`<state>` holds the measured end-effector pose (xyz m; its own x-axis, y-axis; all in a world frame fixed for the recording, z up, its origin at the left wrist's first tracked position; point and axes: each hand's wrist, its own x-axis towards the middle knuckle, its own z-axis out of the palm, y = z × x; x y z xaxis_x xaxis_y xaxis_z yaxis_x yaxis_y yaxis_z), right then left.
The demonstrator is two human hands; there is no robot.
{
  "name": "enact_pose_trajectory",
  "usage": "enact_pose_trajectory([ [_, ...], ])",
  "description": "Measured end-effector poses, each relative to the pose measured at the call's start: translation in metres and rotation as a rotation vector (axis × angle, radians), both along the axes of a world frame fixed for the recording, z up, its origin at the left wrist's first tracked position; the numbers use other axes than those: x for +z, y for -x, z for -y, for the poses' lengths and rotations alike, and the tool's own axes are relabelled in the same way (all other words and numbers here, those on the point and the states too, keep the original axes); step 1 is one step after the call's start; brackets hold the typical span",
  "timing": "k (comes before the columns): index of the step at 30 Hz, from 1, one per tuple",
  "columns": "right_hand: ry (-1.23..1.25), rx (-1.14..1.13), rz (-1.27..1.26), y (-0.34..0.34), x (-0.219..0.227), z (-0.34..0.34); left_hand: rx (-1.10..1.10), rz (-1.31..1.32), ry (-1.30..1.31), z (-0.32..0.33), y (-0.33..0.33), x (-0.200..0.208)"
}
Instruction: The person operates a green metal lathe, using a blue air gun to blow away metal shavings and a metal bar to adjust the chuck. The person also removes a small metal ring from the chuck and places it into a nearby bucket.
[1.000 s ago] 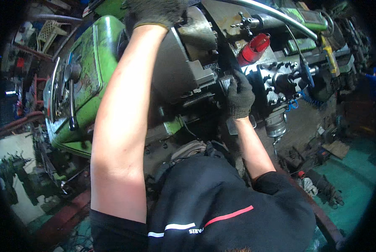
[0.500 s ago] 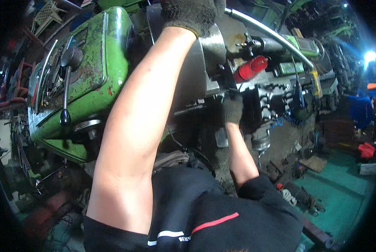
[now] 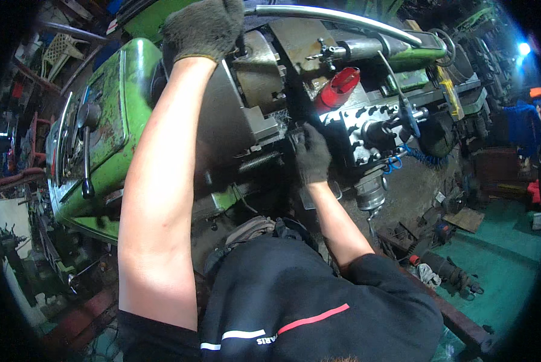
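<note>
In the head view my left hand [image 3: 199, 31], in a dark knit glove, reaches over the far upper side of a lathe, beside the steel chuck [image 3: 257, 75]. Its fingers are hidden behind the glove's back and the frame's top edge. Lower and to the right, my gloved right hand [image 3: 313, 158] is at the dark gap between the chuck and the tool slide. Those fingers look curled, and shadow hides whatever is in them. A red plastic container [image 3: 338, 89], cut open at the top, leans just beyond it.
A worn green headstock [image 3: 110, 120] with a black-knobbed lever [image 3: 86, 160] stands left. Right are the bolted tool slide [image 3: 373, 133], tailstock [image 3: 367, 48] and blue coiled hose [image 3: 424, 158]. A bent metal tube [image 3: 343, 15] arches over the back. Metal parts [image 3: 445, 274] lie on the green floor.
The view has shifted, so the machine sits further left. My left hand has moved left relative to the chuck. My right hand stays near the tool slide.
</note>
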<state>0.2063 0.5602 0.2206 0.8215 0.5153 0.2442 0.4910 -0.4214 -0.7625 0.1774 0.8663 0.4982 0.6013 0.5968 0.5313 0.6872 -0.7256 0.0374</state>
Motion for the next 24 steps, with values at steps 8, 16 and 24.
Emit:
enact_pose_trajectory([
  [8, -0.038, 0.138, -0.387, -0.001, 0.033, 0.013, 0.007, -0.070, -0.068, -0.020, 0.003, -0.015],
  [16, -0.025, 0.358, -0.454, 0.017, 0.086, 0.054, 0.037, -0.137, -0.083, -0.018, -0.001, -0.012],
  [24, -0.207, 0.536, -0.511, 0.021, 0.133, 0.060, -0.069, -0.228, -0.364, -0.060, 0.007, -0.026],
])
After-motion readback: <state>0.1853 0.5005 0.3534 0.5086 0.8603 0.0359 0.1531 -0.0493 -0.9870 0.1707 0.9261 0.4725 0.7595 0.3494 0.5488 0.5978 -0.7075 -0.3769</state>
